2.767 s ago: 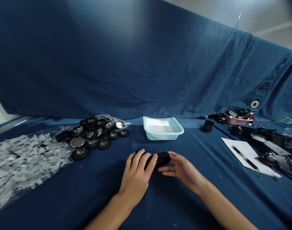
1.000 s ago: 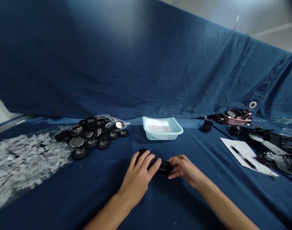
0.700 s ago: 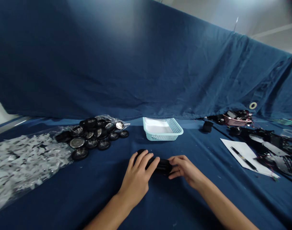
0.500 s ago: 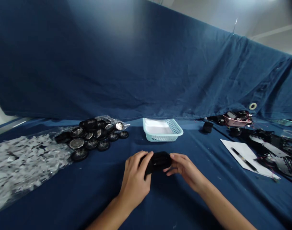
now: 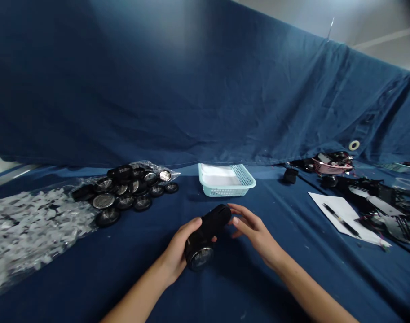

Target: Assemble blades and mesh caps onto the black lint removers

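Observation:
My left hand [image 5: 178,249] is wrapped round a black cylindrical device [image 5: 208,231], thumb on top. The device is tilted, its glossy round end towards me and its matte black end up to the right. Beside that far end, my right hand [image 5: 253,229] has its fingers bent and apart, the fingertips close to the device; whether they touch it I cannot tell. Black round caps with shiny metal-like faces [image 5: 125,202] lie in a pile to the left.
Left of the caps lies a clear plastic bag of white pieces [image 5: 36,224]. A light blue basket [image 5: 227,192] lined with white stands ahead. To the right are white paper [image 5: 329,211] with a black pen [image 5: 341,220], a pink basket [image 5: 331,168] and dark parts.
The device has turned from lying sideways to slanting, so its round end now faces me. My left hand has shifted its grip, and my right fingers have loosened at the far end.

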`<state>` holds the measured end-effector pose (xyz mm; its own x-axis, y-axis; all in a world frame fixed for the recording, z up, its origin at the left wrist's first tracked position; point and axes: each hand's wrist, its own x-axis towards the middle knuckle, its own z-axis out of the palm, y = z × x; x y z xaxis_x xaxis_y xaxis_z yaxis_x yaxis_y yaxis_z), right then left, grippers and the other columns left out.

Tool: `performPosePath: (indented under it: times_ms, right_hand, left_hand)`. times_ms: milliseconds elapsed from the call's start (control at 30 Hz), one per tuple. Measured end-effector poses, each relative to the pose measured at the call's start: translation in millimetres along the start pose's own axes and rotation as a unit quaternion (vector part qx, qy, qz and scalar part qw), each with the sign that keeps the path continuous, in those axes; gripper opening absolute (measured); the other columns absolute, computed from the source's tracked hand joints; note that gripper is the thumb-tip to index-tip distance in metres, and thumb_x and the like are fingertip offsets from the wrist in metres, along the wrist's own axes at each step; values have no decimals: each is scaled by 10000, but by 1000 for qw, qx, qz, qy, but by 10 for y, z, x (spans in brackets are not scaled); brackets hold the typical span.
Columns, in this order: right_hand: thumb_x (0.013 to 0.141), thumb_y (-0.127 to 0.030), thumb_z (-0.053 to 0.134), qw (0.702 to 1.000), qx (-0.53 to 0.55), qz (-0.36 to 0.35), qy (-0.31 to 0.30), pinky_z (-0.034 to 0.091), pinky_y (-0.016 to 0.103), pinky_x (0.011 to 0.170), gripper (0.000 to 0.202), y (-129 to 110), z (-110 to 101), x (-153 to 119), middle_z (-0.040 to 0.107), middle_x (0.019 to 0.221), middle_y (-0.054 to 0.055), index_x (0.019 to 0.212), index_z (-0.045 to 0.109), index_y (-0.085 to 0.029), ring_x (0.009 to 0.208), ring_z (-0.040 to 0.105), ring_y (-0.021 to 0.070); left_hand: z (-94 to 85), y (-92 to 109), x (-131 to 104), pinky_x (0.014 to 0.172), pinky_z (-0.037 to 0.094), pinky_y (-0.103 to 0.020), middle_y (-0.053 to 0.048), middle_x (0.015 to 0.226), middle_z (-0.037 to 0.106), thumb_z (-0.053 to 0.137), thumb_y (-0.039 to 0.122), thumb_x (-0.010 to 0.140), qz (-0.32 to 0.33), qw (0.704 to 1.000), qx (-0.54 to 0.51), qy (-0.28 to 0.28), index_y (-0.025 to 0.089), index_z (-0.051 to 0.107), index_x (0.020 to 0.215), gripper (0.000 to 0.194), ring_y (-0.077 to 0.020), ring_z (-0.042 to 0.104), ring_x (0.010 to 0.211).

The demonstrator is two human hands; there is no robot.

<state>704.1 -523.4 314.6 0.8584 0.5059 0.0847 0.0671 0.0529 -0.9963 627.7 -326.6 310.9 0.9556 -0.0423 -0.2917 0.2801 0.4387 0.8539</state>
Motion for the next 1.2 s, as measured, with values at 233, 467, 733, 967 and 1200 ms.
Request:
performPosePath:
  times_ms: [233, 467, 733, 967, 1200]
  right_hand:
    - [873, -418, 620, 999, 0, 7, -44, 540, 344, 712, 324, -2, 45, -4, 675, 907, 79, 1060, 648, -155, 762, 647, 186]
    - [823, -421, 692, 988, 99, 120, 14, 566, 306, 667, 318, 126, 3, 38, 661, 743, 48, 914, 611, -128, 631, 653, 145]
    - [826, -364, 707, 971, 143, 191, -30, 579, 344, 694, 534, 128, 18, 11, 722, 797, 127, 1245, 490, -116, 655, 697, 185]
    - [826, -370, 691, 963, 178, 198, -31, 557, 306, 622, 358, 155, -16, 47, 698, 713, 82, 1069, 573, -134, 578, 657, 160]
    - [847, -402, 668, 961, 224, 157, -44, 510, 271, 629, 401, 112, -15, 27, 629, 698, 25, 1136, 598, -133, 607, 595, 126]
  left_hand:
    - [-108, 24, 67, 479, 510, -315, -75, 731, 698, 493, 579, 874, -32, 995, -73, -62, 149, 521, 1274, 588, -197, 629, 494]
    - [-167, 30, 120, 707, 540, -425, -147, 908, 695, 457, 576, 895, -8, 980, -181, -78, 107, 532, 1216, 573, -280, 696, 710]
    - [-219, -10, 196, 792, 539, -404, -87, 927, 652, 637, 404, 852, 65, 986, -151, -34, 150, 548, 1054, 336, -216, 683, 736]
    - [-174, -51, 197, 689, 562, -366, -47, 949, 633, 727, 254, 780, 108, 993, -57, 3, 180, 496, 1060, 371, -129, 636, 569]
    - [-132, -30, 154, 681, 587, -403, -62, 1023, 629, 712, 310, 794, 107, 993, -57, 15, 262, 429, 1245, 534, -231, 692, 775]
